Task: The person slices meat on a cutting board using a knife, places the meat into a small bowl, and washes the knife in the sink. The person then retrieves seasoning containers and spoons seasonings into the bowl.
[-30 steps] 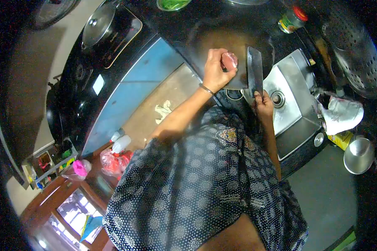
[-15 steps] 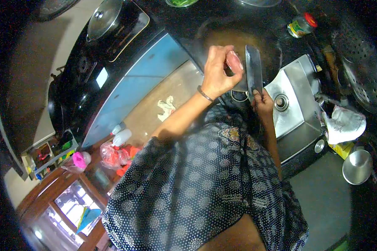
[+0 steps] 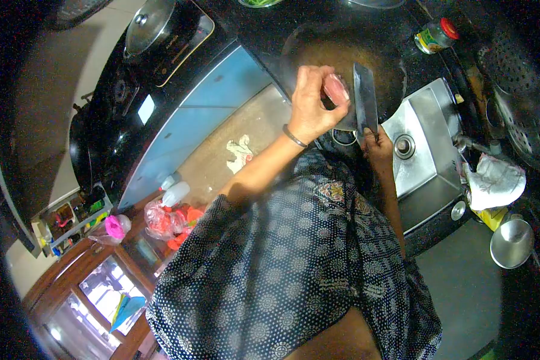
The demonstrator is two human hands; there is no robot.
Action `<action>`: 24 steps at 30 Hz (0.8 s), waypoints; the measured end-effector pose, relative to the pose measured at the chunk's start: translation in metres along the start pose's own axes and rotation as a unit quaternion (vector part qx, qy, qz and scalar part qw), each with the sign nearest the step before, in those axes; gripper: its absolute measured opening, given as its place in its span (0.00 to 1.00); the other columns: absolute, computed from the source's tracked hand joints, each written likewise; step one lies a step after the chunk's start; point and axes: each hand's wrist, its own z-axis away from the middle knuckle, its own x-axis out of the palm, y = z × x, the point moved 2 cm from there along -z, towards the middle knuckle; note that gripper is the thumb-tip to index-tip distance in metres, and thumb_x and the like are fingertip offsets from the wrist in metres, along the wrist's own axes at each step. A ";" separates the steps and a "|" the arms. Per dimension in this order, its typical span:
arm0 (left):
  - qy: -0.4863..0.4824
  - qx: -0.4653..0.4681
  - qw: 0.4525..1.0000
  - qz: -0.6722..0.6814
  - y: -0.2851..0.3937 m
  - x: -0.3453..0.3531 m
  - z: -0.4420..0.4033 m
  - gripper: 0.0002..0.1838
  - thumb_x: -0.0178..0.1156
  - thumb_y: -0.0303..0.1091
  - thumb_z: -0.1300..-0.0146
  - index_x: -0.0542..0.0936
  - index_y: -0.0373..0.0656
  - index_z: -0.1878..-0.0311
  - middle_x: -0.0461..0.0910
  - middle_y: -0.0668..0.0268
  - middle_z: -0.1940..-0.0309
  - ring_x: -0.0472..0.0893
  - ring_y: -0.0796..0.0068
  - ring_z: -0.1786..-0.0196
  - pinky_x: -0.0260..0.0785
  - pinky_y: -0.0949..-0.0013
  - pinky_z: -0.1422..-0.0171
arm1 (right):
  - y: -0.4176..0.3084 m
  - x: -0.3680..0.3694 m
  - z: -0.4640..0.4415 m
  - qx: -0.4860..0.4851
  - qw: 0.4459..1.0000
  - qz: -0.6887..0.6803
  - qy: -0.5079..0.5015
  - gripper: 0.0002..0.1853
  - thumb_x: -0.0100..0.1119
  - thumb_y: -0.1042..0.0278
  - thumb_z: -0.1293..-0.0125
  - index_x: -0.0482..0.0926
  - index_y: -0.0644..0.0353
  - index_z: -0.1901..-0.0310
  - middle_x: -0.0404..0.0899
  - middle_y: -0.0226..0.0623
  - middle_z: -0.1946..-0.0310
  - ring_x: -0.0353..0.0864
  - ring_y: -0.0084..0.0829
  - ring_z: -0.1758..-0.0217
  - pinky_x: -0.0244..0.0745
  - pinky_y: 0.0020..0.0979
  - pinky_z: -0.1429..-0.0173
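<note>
In the head view my left hand (image 3: 314, 103) grips a pink piece of meat (image 3: 336, 90) between thumb and fingers. Beside it, my right hand (image 3: 377, 144) is closed around the handle of a cleaver (image 3: 365, 98). The wide dark blade stands just right of the meat, with a small gap between them. Both are over a round brown board or pan (image 3: 318, 48), whose exact kind I cannot tell. A metal ring (image 3: 344, 141) shows at its near edge.
Right of my hands lies a steel sink (image 3: 419, 139). A red-lidded jar (image 3: 436, 37) stands behind it; a white cloth (image 3: 495, 182) and metal cup (image 3: 512, 242) are farther right. A lidded pot (image 3: 150, 25) sits at the upper left.
Compared with one second ago, the view has shifted, moving the surroundings slightly. The meat has turned a little in my left hand. Both hands keep their hold.
</note>
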 end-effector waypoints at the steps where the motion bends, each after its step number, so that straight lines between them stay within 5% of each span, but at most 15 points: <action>1: 0.000 -0.003 1.000 -0.012 -0.001 0.001 0.001 0.30 0.74 0.33 0.59 0.76 0.40 0.50 0.76 0.57 0.57 0.78 0.56 0.53 0.74 0.60 0.47 | -0.004 -0.001 0.002 0.007 1.000 -0.004 0.000 0.10 0.57 0.61 0.27 0.80 0.60 0.56 0.79 0.28 0.74 0.76 0.19 0.74 0.72 0.25 0.68; 15: -0.011 -0.059 0.998 -0.028 -0.044 0.026 0.020 0.34 0.78 0.32 0.59 0.74 0.39 0.47 0.74 0.54 0.54 0.77 0.50 0.52 0.73 0.56 0.48 | 0.007 -0.003 0.000 0.024 0.999 0.025 0.004 0.11 0.58 0.59 0.29 0.80 0.59 0.58 0.79 0.27 0.74 0.76 0.21 0.72 0.73 0.27 0.65; 24: -0.054 -0.067 0.994 -0.061 -0.093 0.044 0.049 0.41 0.82 0.39 0.63 0.74 0.40 0.44 0.75 0.55 0.48 0.74 0.50 0.44 0.68 0.55 0.38 | 0.006 -0.001 0.000 0.000 0.995 0.097 0.018 0.15 0.54 0.56 0.27 0.79 0.61 0.57 0.79 0.37 0.76 0.78 0.32 0.74 0.73 0.37 0.66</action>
